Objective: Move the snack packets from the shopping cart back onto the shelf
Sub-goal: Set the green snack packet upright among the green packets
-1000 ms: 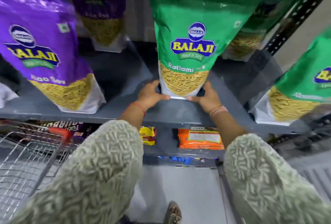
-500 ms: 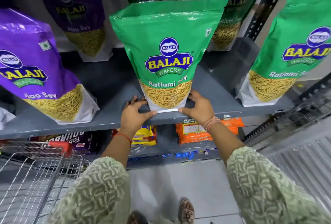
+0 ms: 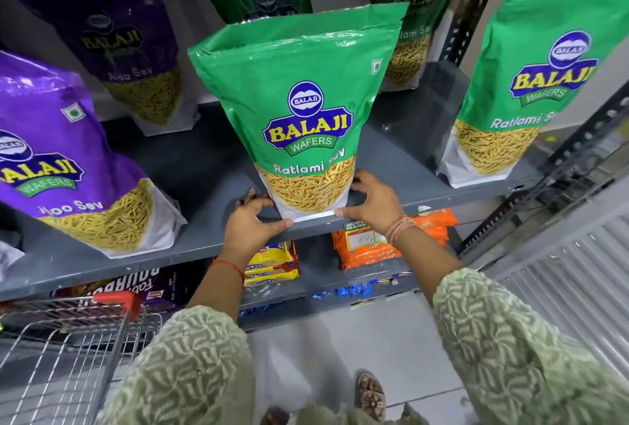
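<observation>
A large green Ratlami Sev packet (image 3: 299, 94) stands upright at the front edge of the grey shelf (image 3: 211, 169). My left hand (image 3: 252, 224) grips its lower left corner. My right hand (image 3: 372, 200) grips its lower right corner. Both hands rest on the shelf's front lip. The wire shopping cart (image 3: 61, 356) with a red handle stands at the lower left; no packets show in the visible part of its basket.
A purple Aloo Sev packet (image 3: 64, 159) stands on the shelf at the left, another green packet (image 3: 524, 84) at the right, more packets behind. Yellow (image 3: 272, 263) and orange (image 3: 374, 244) packs lie on the lower shelf. A black slotted upright (image 3: 473, 6) borders the shelf.
The view has drawn back and tilted down. The green packet now stands nearer the shelf's front edge, with both hands still at its bottom corners.
</observation>
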